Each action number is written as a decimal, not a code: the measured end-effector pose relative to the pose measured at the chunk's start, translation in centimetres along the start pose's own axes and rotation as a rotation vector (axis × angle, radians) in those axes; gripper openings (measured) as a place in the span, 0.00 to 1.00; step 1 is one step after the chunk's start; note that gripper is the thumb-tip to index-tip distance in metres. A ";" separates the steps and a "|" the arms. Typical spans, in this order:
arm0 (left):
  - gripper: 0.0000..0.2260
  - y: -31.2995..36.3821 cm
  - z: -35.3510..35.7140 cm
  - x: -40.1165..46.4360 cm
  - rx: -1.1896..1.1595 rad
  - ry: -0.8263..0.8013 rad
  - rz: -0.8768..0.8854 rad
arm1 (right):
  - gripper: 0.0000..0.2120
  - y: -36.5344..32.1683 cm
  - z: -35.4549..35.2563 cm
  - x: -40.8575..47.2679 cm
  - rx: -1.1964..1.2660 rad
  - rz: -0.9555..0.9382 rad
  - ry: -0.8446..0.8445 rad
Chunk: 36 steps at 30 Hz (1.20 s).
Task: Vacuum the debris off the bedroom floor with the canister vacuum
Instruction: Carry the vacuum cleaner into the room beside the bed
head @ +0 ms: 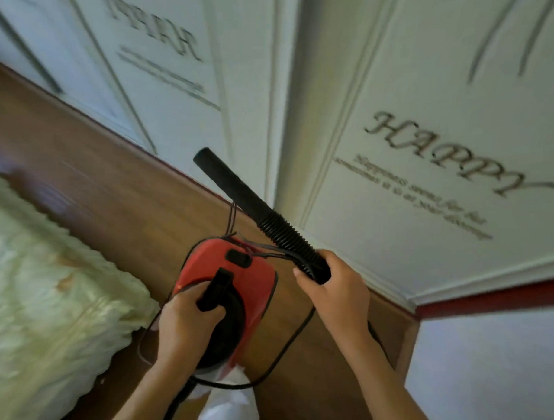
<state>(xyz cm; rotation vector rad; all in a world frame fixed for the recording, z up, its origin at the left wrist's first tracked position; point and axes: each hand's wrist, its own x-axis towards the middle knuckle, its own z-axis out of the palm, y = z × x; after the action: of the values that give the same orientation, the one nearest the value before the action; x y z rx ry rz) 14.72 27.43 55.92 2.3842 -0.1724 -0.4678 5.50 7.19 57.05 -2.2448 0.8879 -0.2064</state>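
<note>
A red canister vacuum (pixel 240 274) with a black top handle hangs above the wooden floor (pixel 96 191). My left hand (pixel 185 320) grips that black handle and carries the canister. My right hand (pixel 332 289) holds the black ribbed hose (pixel 282 231) near its lower end. The hose's smooth black nozzle (pixel 218 174) points up and away toward the wardrobe doors. A black power cord (pixel 293 341) loops below the canister between my arms. No debris is plainly visible on the floor.
White wardrobe doors (pixel 423 110) with "HAPPY" lettering fill the right and top. A bed with a pale ruffled cover (pixel 45 280) lies at the left. A strip of wooden floor runs between them. White cloth (pixel 229 397) shows below the canister.
</note>
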 end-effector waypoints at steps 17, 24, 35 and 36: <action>0.10 -6.9 -20.9 11.7 0.015 0.356 -0.211 | 0.18 -24.2 11.3 14.2 -0.160 -0.484 -0.251; 0.06 -9.7 -24.9 21.0 -0.033 0.416 -0.368 | 0.18 -31.7 20.4 25.1 -0.186 -0.598 -0.427; 0.08 -10.0 -35.0 38.4 -0.070 0.577 -0.499 | 0.13 -50.2 31.3 43.4 -0.066 -0.743 -0.563; 0.07 -10.1 -36.1 39.9 -0.082 0.594 -0.502 | 0.13 -52.1 32.4 44.5 -0.050 -0.748 -0.577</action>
<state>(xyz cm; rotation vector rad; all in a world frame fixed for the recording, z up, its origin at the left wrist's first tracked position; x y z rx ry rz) 65.23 47.24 62.98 2.3626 0.7075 0.0312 79.37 23.12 63.16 -2.3889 -0.2658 0.1328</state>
